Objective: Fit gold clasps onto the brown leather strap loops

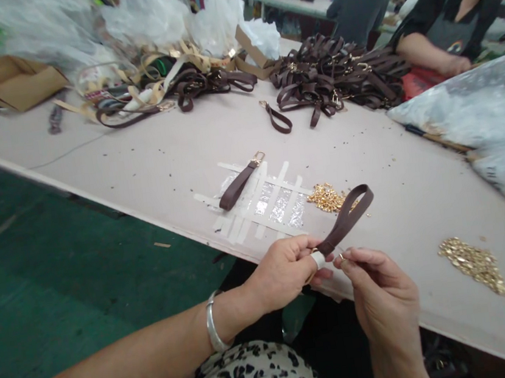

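My left hand (285, 271) is closed on a dark brown wrist strap (350, 217), whose loop stands up to the right over the table edge. White tape wraps a fingertip of that hand. Close beside the strap's base, my right hand (382, 286) pinches a tiny gold-coloured metal piece (341, 257); its exact shape is too small to tell. Another brown strap (237, 186) with a gold clasp lies on a taped patch of clear plastic (277, 201). Just behind the held strap is a heap of small gold pieces (327, 197).
A second pile of gold pieces (472, 265) lies at the right. Brown straps (335, 74) are heaped at the back, with one loose strap (279, 118) in front. A cardboard tray (4, 84) and plastic bags (500, 103) flank the table (147, 159). A co-worker (449, 30) sits across.
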`<state>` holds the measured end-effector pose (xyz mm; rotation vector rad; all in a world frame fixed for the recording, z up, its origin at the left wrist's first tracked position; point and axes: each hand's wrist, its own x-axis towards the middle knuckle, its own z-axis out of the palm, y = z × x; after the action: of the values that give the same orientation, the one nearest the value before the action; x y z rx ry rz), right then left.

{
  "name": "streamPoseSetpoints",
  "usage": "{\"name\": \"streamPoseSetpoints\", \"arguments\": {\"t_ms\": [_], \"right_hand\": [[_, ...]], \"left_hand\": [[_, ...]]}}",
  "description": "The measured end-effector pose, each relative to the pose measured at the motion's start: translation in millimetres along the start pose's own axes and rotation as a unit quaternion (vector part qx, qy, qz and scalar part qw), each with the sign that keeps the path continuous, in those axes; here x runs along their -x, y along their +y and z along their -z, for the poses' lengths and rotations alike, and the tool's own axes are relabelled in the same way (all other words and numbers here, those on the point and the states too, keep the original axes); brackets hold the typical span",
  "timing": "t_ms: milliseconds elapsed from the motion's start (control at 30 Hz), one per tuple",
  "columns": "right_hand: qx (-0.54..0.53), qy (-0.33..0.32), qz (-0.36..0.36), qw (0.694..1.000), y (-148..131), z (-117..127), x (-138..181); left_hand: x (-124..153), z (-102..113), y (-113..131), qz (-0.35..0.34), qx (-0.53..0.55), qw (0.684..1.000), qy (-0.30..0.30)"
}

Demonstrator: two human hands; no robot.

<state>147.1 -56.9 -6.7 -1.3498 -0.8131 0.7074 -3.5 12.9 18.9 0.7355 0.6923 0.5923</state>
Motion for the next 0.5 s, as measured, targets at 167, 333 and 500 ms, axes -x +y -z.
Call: {"name": "streamPoseSetpoints", "arguments": {"t_ms": [167, 333, 500], "right_hand": [[0.022, -0.023, -0.027, 0.999, -6.0, -6.0, 3.6], [0.06, -0.034, -0.033, 0.997, -6.7, -1.5, 5.7], [0.068, -0.039, -0.038, 0.996, -4.9, -2.6, 5.0]], "left_hand": [[1.2, -2.7, -4.3, -0.04, -0.005, 0.999, -0.03], [0.6, 1.6, -11.6, -0.07, -0.053, 0.995, -0.051], [3.5, 5.0, -7.6, -0.124, -0.202, 0.97, -0.046]]}}
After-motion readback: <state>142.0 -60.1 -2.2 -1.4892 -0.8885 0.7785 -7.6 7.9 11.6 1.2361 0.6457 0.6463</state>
